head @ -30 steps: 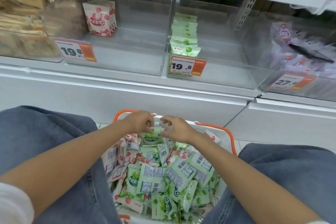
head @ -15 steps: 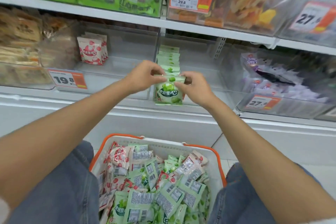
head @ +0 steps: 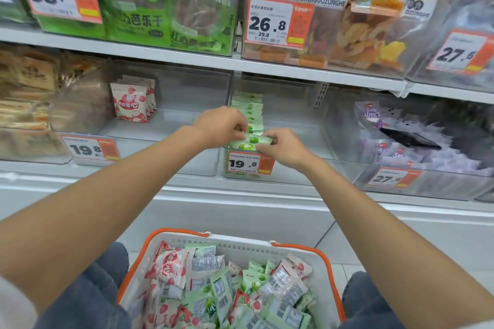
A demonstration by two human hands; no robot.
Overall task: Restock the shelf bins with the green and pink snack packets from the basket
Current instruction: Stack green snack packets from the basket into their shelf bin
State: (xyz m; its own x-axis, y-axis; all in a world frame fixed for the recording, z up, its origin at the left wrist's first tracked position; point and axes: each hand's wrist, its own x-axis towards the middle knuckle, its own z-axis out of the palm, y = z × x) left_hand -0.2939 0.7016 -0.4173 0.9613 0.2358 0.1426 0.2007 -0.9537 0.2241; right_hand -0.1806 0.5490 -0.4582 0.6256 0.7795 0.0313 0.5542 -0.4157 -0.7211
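left hand (head: 222,125) pinches green packet (head: 247,141) at its left end | right hand (head: 280,148) pinches right end | packet at near end of green row in clear bin (head: 294,171) | basket (head: 240,244) below, near

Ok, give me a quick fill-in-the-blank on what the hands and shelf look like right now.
The left hand and the right hand pinch one ____ packet.
The price tag below that packet reads ____.
The pink packets stand to the ____ of the green row.
The basket has ____ handles.
Missing words: green; 19.8; left; orange.
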